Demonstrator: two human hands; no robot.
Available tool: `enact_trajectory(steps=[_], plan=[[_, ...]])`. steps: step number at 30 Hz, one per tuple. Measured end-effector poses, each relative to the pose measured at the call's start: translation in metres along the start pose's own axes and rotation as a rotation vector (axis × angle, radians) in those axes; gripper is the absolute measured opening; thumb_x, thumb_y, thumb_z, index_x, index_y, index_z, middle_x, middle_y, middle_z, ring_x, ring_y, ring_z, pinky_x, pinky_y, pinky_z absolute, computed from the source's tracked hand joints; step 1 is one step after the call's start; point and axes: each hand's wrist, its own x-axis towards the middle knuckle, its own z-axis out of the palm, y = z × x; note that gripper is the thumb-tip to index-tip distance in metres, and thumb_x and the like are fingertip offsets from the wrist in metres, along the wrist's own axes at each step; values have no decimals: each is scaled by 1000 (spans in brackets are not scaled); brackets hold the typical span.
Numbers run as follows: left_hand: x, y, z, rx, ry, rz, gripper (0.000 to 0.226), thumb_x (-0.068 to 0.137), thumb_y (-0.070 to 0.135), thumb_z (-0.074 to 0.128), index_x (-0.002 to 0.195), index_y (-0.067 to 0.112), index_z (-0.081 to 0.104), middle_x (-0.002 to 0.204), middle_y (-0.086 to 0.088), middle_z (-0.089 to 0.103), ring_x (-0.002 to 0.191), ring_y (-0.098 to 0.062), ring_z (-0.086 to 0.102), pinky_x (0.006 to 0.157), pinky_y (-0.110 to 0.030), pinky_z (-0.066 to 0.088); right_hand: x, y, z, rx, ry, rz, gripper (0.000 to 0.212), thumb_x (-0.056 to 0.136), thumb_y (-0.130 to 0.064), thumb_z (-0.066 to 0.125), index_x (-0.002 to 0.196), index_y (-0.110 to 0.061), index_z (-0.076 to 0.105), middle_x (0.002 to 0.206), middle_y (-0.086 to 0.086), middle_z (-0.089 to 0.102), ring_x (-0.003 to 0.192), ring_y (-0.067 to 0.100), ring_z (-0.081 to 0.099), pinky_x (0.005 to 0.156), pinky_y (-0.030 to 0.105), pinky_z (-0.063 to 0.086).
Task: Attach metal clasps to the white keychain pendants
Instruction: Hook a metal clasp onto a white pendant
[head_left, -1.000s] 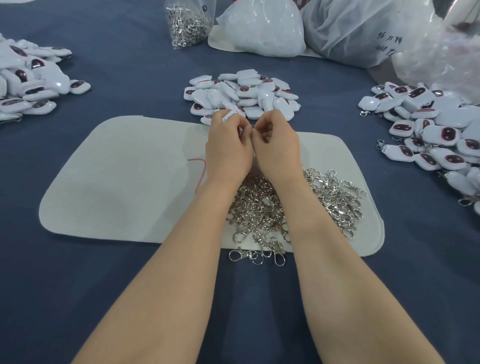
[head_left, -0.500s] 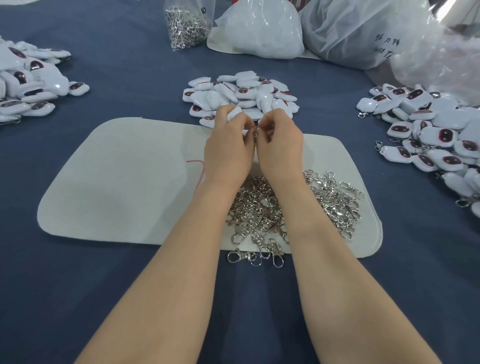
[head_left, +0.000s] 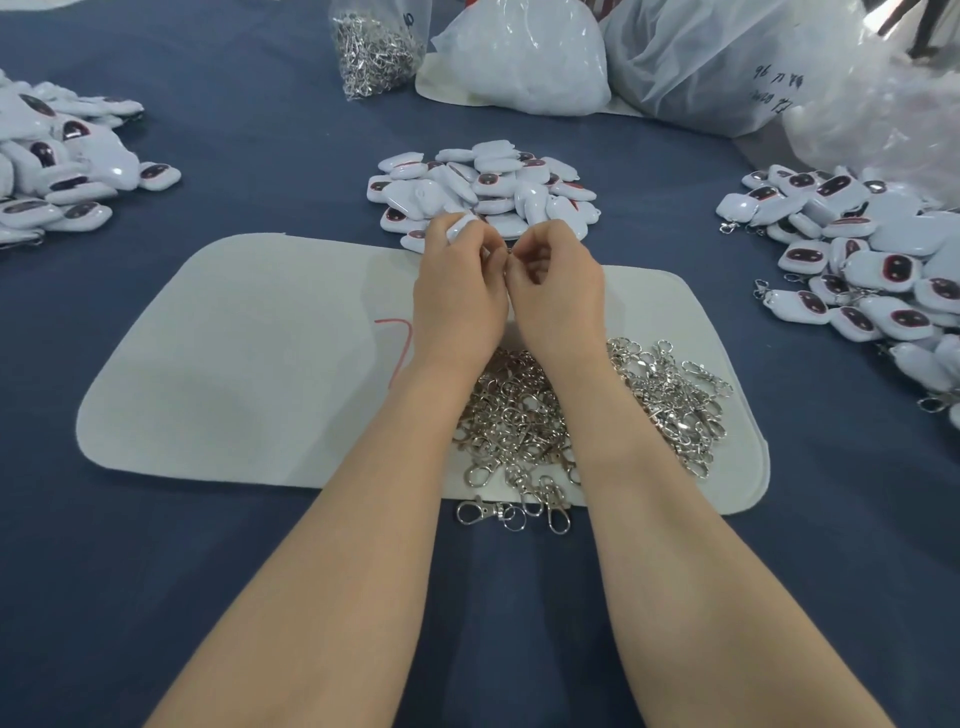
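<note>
Hands meet above the mat (head_left: 249, 364): my left hand (head_left: 460, 291) curls round a pendant (head_left: 461, 224), and my right hand (head_left: 558, 283) pinches a small clasp (head_left: 509, 251) just right of it. I judge the clasp must feed leftward into the pendant's near end. The clasp pile (head_left: 524, 415) lies under my wrists, the pendant pile (head_left: 488, 182) beyond.

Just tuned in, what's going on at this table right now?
A person is working bare-handed over a white felt mat. The left hand grips a white plastic keychain pendant, while the right hand pinches a small silver metal clasp against its edge; whether it is hooked on yet cannot be seen. A heap of loose silver clasps lies on the mat beneath the wrists, and a pile of white pendants sits just beyond the hands.
</note>
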Motion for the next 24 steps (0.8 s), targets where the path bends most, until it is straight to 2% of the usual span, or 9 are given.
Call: enact_trajectory(steps=[4,9,12,17,18,21,24], plan=[[1,-1,1,-12,-1,-3,10,91,6,51,93,4,61,120,-11,52,83,-16,48,80,-34,44,1,1,0,-19,6,-39,14,84,-1,54,82,-14,50,78,-2,56,69,13,47,65,18,39],[2,-3,1,-21,-3,-9,10,91,8,52,93,6,62,121,-10,52,79,-10,43,78,-29,43,0,1,-1,-38,14,-78,6,85,0,53,88,-4,56,79,1,56,72,16,49,69,25,41],[3,-4,2,-20,2,-15,9,92,10,54,92,5,62,119,-11,53,78,-8,41,76,-29,42,0,-1,-1,4,28,-48,8,85,1,54,88,-6,55,81,0,56,73,15,49,73,26,43],[3,-3,2,-47,35,2,9,91,7,53,91,3,61,118,-12,53,74,0,36,74,-27,41,2,-2,1,100,29,72,11,86,-4,59,85,-13,54,73,-13,53,67,0,52,69,13,43],[3,-3,2,-54,42,2,9,91,7,53,91,3,61,118,-12,53,75,0,36,74,-28,41,3,-2,1,122,25,102,10,85,-5,60,84,-13,54,73,-10,56,70,3,56,71,15,45],[2,-2,3,-72,52,-1,9,91,7,52,91,3,61,120,-12,53,79,-2,39,77,-30,43,5,-2,1,217,5,194,11,84,-6,61,79,-14,56,77,2,63,83,24,66,80,32,53],[1,-2,3,-77,55,1,10,91,6,53,91,2,61,119,-12,53,83,-4,41,77,-30,42,5,-2,0,245,-33,234,14,84,-5,60,76,-16,55,74,4,63,80,24,66,81,37,53]])
